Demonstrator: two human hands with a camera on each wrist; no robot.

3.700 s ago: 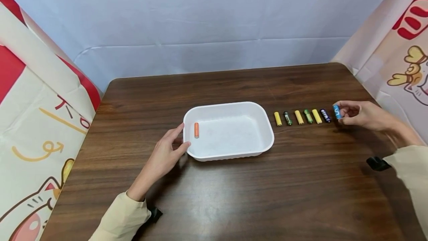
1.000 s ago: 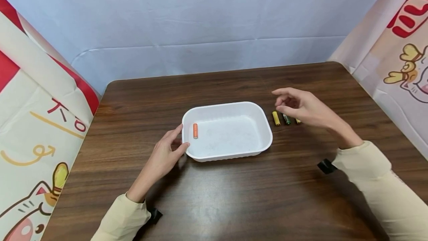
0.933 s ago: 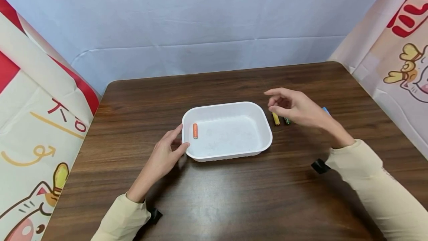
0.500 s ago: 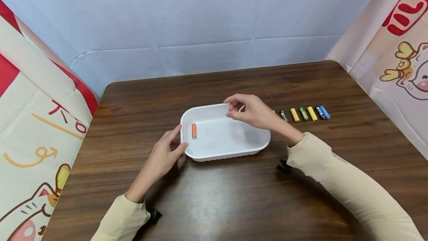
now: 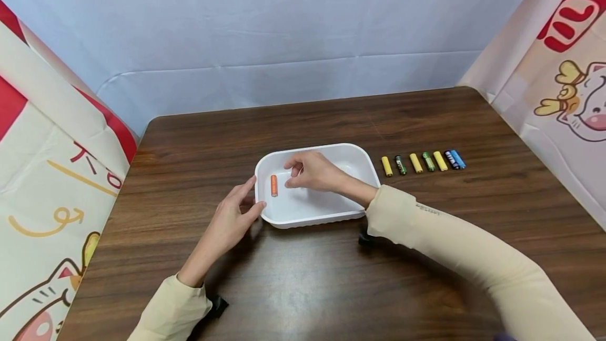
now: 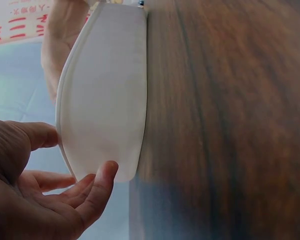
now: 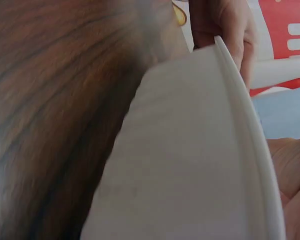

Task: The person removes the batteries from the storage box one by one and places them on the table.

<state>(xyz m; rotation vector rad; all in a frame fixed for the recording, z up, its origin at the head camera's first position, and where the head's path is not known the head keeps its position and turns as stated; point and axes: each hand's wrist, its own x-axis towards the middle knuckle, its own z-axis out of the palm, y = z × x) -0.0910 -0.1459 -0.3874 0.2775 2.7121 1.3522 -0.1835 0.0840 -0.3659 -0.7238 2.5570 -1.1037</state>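
A white plastic tray (image 5: 314,221) stands on the table, an orange battery (image 5: 274,186) lying near its left end. My left hand (image 5: 232,212) holds the tray's left end, with thumb and fingertips at the rim. In the left wrist view, the left hand's fingertips (image 6: 106,172) touch the outer wall. My right hand (image 5: 314,171) reaches over the inside of the tray, just right of the orange battery. Its thumb and forefinger are apart with nothing between them. In the right wrist view the tray's side wall (image 7: 175,150) hides most of this hand.
Right of the tray runs a row of several batteries: yellow (image 5: 386,166), dark green (image 5: 400,164), more yellow and green ones, dark blue (image 5: 451,160) and, at the right end, light blue (image 5: 458,159). A pale cloth wall (image 5: 284,41) rises behind the table.
The light blue battery, earlier held in my right hand, now lies at the row's right end. That hand has swept left over the row into the tray. My left hand stays at the tray.
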